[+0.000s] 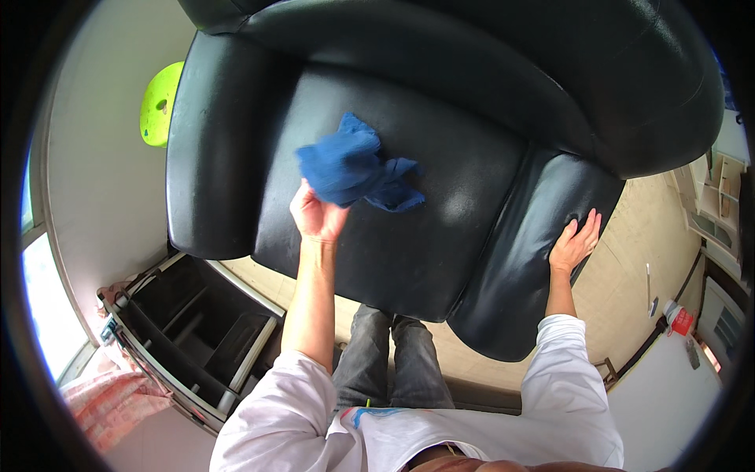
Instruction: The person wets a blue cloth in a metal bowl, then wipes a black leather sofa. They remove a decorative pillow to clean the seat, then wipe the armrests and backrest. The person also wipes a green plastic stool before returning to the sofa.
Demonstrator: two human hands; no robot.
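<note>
A bunched blue cloth (348, 168), partly blurred, is in my left hand (318, 213) above or on the seat cushion of a black leather armchair (413, 253). The cloth hides most of my left fingers, and a loose end of it spreads to the right. My right hand (575, 242) holds nothing; it rests on the chair's right armrest (519, 259) near its outer edge, fingers apart.
Behind the left armrest a lime-green plastic stool (160, 105) shows against the wall. A dark frame-like cabinet (200, 318) stands at lower left beside pink patterned fabric (118, 401). Over the pale floor at right lies a thin long-handled tool (649, 289); shelves (716, 200) stand beyond.
</note>
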